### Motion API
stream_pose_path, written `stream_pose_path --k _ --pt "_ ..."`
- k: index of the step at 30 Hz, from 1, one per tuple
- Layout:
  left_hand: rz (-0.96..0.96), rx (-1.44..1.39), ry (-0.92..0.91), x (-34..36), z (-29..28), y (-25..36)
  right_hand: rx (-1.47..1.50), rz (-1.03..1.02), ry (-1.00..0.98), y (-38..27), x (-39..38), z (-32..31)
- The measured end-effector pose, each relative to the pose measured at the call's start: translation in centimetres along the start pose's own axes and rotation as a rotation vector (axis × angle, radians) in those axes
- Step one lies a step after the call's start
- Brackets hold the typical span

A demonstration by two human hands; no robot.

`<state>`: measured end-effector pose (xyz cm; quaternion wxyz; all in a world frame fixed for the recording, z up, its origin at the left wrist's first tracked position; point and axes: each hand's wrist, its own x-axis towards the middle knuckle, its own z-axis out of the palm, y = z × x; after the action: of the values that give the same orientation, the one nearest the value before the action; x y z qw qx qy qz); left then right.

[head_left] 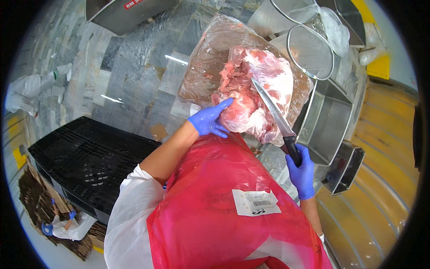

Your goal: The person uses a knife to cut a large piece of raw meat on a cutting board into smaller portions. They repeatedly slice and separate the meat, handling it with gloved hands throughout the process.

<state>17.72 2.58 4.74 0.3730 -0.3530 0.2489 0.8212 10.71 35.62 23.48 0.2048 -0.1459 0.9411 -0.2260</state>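
In my gloved right hand [299, 170] I grip the black handle of a knife [273, 110], its long blade lying across a large piece of raw pink meat [273, 80]. My left hand [210, 119], also in a blue glove, holds the lower-left edge of the meat, thumb and fingers around it. Under the meat is a brown block wrapped in clear plastic [199, 67]. A red plastic apron [210, 188] with a white label covers my front.
Steel bins [327, 121] stand at right beside a yellow surface [376, 175]; another [116, 15] is at top. Black pallets [89, 161] are at lower left. Clear bags with a metal hoop [309, 54] are at upper right. Co-workers in white [31, 89] [67, 226] are at left.
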Motion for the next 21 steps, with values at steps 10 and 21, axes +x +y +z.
stream_pose_path --k 10,21 --pt "-0.013 0.054 -0.161 1.0 -2.6 -2.6 -0.827 -0.347 -0.37 -17.7 12.1 -8.6" --pt "0.063 0.013 -0.255 1.6 -2.3 -1.9 -0.905 -0.277 -0.515 -15.7 16.5 -3.7"
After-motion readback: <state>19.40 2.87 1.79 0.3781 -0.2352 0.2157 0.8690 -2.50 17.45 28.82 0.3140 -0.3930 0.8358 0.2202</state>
